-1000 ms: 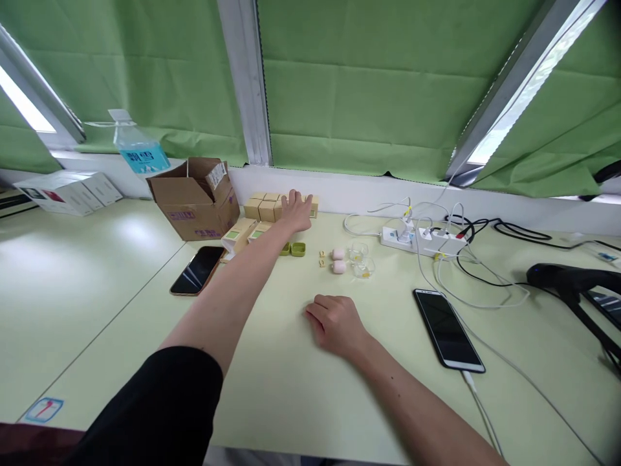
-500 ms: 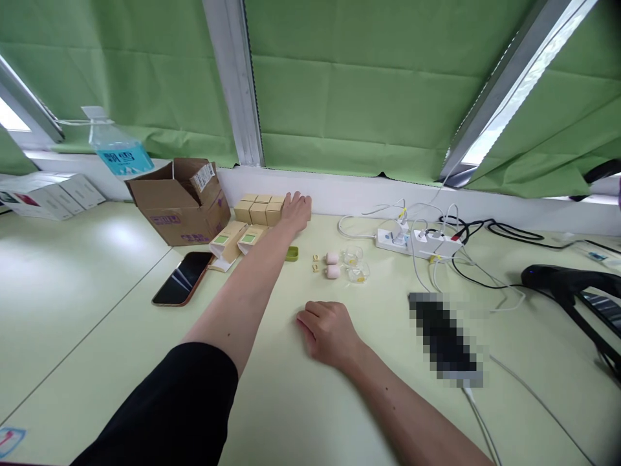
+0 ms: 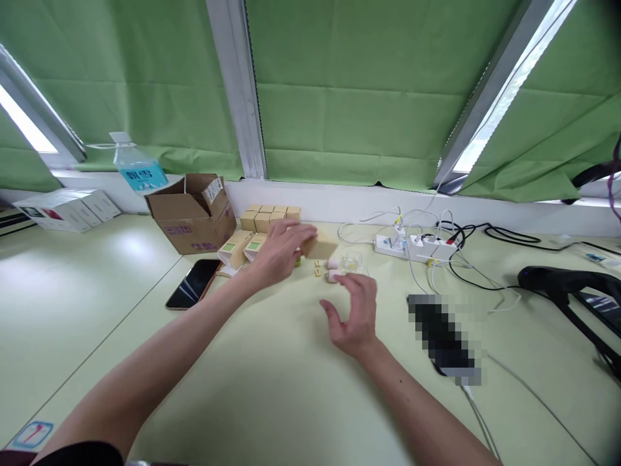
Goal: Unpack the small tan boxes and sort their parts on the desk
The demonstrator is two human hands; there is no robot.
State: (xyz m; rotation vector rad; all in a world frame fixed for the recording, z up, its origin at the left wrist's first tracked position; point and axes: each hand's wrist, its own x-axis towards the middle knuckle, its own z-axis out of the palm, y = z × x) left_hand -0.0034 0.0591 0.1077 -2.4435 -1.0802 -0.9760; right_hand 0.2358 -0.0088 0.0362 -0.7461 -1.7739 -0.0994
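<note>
My left hand (image 3: 286,248) is closed on a small cardboard box (image 3: 319,246), raised above the table and blurred by motion. Behind it, several like boxes (image 3: 262,222) stand in rows by the wall. My right hand (image 3: 356,310) is open just in front, thumb and fingers apart, with nothing between them. Beyond its fingertips lie two pale pink rounded pieces (image 3: 333,276), small yellow clips (image 3: 317,272) and clear plastic pieces (image 3: 352,261). Two opened boxes with green labels (image 3: 234,248) lie left of my left hand, which partly hides a green piece.
An open brown carton (image 3: 194,220) stands at the back left, near a hanging water bottle (image 3: 140,169). A phone (image 3: 194,283) lies in front of the carton. To the right are a power strip (image 3: 417,248) with cables, a blurred-out dark device (image 3: 444,336) and a black stand (image 3: 563,285).
My left hand has drawn back from the rows with a small box and moved toward my right hand. The right hand has opened from its curled rest and lifted slightly.
</note>
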